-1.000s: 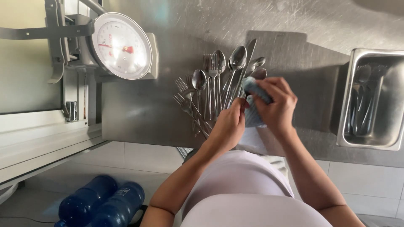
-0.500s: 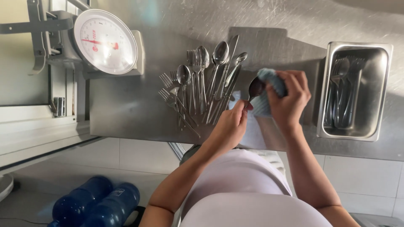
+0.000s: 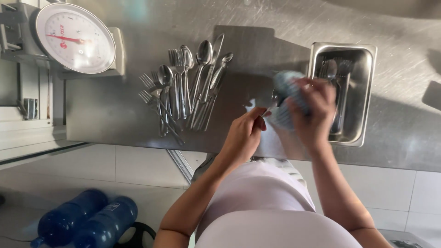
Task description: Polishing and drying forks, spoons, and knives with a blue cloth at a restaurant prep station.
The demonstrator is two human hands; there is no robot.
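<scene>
Both hands grip: left hand pinches a spoon, right hand a crumpled blue cloth.

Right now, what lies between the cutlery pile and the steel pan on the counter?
In the head view, the left hand and the right hand, which holds a blue cloth, lie between the cutlery pile and the steel pan.

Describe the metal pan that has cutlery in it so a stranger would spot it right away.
Start at the steel counter. Just beyond the right hand and its blue cloth sits a rectangular steel pan. Unlike the loose cutlery pile near the dial scale, its pieces lie inside walls.
</scene>
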